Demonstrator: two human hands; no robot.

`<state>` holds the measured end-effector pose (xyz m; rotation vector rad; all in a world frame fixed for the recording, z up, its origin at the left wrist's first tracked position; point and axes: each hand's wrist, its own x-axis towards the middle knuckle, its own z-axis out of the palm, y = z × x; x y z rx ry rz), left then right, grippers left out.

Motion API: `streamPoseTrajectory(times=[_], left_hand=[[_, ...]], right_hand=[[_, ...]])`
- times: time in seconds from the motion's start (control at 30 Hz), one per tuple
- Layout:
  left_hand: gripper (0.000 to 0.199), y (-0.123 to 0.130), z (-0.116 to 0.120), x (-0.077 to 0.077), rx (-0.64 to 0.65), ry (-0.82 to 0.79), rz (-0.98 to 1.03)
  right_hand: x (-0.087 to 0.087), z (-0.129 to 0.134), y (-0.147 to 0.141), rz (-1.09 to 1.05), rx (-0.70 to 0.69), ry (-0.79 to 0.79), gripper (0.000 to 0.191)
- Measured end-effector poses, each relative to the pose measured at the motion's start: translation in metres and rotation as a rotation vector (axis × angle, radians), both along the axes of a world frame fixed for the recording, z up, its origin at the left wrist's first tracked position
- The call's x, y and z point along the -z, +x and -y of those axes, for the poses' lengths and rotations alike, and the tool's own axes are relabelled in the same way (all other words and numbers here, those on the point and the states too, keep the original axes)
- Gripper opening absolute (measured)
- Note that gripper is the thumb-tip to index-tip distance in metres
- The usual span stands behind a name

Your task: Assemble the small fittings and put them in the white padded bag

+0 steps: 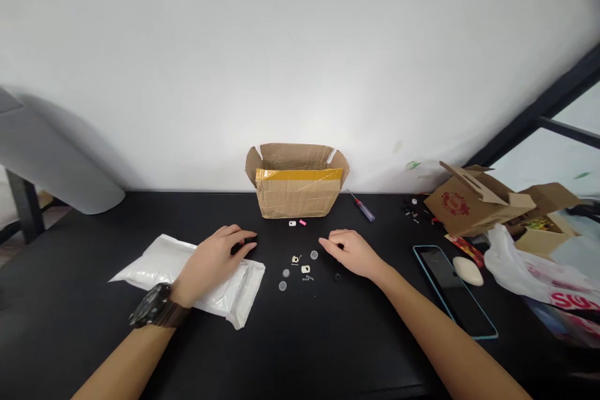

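Note:
My left hand [213,262], with a dark watch on its wrist, rests over a white plastic mailer [164,262]; its thumb and fingers are apart with nothing between them. To the right, my right hand [351,252] lies on the black table with its fingers curled in and the index finger pointing left; whether it holds anything is hidden. Between the hands are small parts: a clear disc [314,255], two more discs [282,285], a white oval piece [305,269], a cream part [295,259] and tiny screws or springs. Behind them stands an open cardboard box [299,197].
A screwdriver [365,210] lies right of the box. Farther right are a phone [454,290], a white mouse-like object [467,270], another open carton [464,203] and a plastic bag [534,269]. A grey cylinder [60,156] leans at the left.

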<state>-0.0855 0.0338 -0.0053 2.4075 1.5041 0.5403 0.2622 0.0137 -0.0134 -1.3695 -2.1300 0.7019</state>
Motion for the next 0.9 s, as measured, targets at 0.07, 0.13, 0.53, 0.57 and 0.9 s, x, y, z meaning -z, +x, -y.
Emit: streamPoseTrajectory(times=[0.07,0.13,0.53,0.57,0.9], left_hand=[[0.037,0.006,-0.001,-0.002,-0.068,0.006,-0.017],[0.037,0.009,-0.002,-0.005,-0.126,-0.007,-0.034],[0.038,0.001,0.024,-0.012,0.079,0.098,-0.123],[0.040,-0.001,0.032,-0.012,0.106,0.119,-0.148],[0.047,-0.005,0.069,0.014,0.005,0.187,-0.187]], right_hand=[[-0.001,0.001,0.001,-0.018,-0.001,-0.041,0.056],[-0.001,0.002,0.002,-0.018,0.019,-0.056,0.054],[-0.005,0.010,0.002,0.031,-0.076,0.019,0.023],[-0.005,0.011,0.002,0.036,-0.088,0.027,0.024],[-0.014,0.020,-0.007,0.133,-0.098,0.225,0.026]])
